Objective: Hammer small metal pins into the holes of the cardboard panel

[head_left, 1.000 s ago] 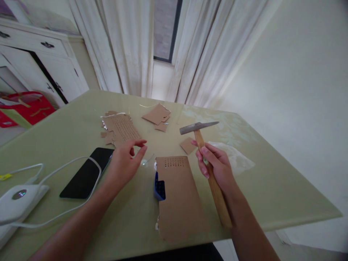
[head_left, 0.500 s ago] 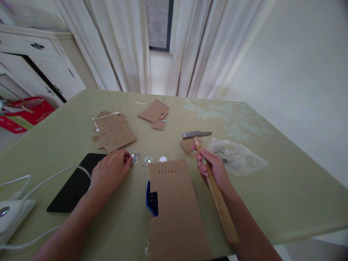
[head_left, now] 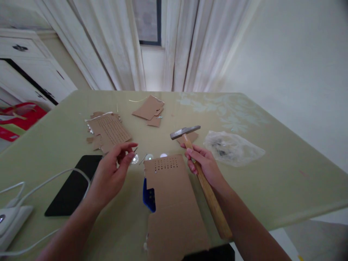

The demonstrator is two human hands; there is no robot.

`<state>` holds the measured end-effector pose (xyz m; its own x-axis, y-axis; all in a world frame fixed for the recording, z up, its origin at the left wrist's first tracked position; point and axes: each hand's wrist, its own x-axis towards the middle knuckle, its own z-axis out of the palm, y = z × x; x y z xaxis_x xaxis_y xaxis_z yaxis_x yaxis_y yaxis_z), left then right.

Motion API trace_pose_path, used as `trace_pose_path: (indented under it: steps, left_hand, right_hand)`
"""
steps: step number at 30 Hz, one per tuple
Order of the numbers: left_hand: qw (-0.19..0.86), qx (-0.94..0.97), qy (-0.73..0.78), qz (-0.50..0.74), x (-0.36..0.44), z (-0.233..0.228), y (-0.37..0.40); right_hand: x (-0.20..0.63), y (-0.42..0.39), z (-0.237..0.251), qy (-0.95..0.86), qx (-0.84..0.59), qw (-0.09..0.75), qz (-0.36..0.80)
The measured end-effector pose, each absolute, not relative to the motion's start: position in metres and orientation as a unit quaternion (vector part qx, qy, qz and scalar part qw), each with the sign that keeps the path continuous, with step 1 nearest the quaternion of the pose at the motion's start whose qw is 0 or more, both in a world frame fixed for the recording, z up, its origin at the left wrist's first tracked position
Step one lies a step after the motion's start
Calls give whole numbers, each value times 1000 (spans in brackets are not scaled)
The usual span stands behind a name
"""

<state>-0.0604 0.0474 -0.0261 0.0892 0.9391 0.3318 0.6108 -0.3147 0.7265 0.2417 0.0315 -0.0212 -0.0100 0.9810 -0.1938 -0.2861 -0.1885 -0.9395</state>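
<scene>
Presently we find the left hand (head_left: 112,172) pinching a small nail (head_left: 135,150), the right hand (head_left: 203,165) gripping the hammer (head_left: 199,174); next, we judge, seating it on the cardboard (head_left: 171,195).

Left hand (head_left: 110,174) raised, fingertips pinched, right hand (head_left: 205,166) in closed grip

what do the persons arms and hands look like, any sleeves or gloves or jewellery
Both forearms are bare up to the bottom edge of the picture, with no sleeves showing. The left hand and the right hand wear no gloves. No ring, watch or bracelet shows on either. The nails look short and unpainted, as far as the blur allows.
</scene>
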Motion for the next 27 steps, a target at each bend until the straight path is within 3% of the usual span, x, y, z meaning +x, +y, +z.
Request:
trace_pose_path:
  steps: [3, 7, 27]
  left_hand:
    - [308, 681, 447, 491, -42, -17, 34]
    - [359, 667, 417, 503, -32, -14, 25]
    - [285, 751, 405, 437, -32, -16, 26]
  right_hand:
    - [237, 30, -26, -392, -488, 485, 611]
    - [232, 28, -31, -411, -500, 458, 610]
    - [227, 26, -32, -428, -500, 454, 600]
